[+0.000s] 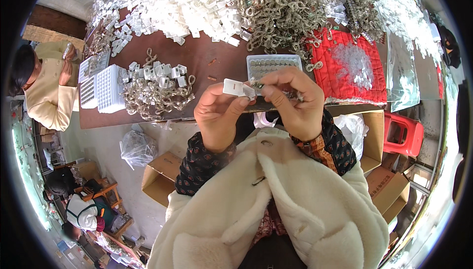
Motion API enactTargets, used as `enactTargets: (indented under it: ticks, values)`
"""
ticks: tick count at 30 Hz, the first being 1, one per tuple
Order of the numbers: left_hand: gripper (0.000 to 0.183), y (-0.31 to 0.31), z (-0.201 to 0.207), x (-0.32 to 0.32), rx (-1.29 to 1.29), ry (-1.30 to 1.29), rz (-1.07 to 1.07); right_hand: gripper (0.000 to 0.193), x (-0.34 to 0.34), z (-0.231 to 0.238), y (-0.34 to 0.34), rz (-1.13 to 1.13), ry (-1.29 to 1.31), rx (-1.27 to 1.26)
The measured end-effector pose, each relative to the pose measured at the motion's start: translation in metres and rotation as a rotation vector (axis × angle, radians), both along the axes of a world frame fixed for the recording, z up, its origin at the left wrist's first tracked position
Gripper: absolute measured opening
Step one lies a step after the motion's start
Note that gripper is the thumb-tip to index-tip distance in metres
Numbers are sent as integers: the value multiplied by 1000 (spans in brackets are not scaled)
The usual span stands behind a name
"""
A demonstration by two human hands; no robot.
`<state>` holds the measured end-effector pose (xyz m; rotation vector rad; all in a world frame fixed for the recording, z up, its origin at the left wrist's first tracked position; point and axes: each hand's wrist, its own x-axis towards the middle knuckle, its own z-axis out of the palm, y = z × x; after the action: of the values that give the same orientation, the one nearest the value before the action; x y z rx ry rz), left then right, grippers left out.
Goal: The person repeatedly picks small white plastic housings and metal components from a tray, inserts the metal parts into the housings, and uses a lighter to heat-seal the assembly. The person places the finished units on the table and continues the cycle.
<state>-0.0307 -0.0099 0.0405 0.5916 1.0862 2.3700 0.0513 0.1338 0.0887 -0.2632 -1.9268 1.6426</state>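
The cream coat (212,229) is nearest the camera, and beyond its collar two bare hands meet just over the near edge of the brown table (197,57). The left hand (215,116) pinches one white case (232,87) between thumb and fingers, broad face up, probably so that its end stays open to view. The right hand (299,105) has thumb and forefinger closed on one small part (255,83) at the case's right end; whether the two touch I cannot tell. A glint of metal also shows by that hand's curled fingers, too hidden to name.

One tray (249,63) of grey discs sits just beyond the hands, presumably for a short reach; the discs are too small to count surely. Two orange scraps lie left of it. One pile of white cases (180,2) and two heaps of looped cords, a large one (281,12) and a darker one (357,10), fill the far side, perhaps as bulk stock. One mixed pile (157,89) of cords and cases lies to the left, beside the stacked trays (111,89). One red cloth (374,84) lies under some clear bits (352,62), likely to keep them together. One red stool (417,136) and three cartons stand below.
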Motion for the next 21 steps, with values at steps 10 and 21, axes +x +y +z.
enactTargets:
  ticks: [10, 21]
  values:
    - [24, 3, 2, 1, 69, -8, -2, 13, 4, 1, -2, 15, 21, 148]
    - [26, 3, 0, 1, -65, 63, 64, 14, 9, 5, 6, 131, -19, 88]
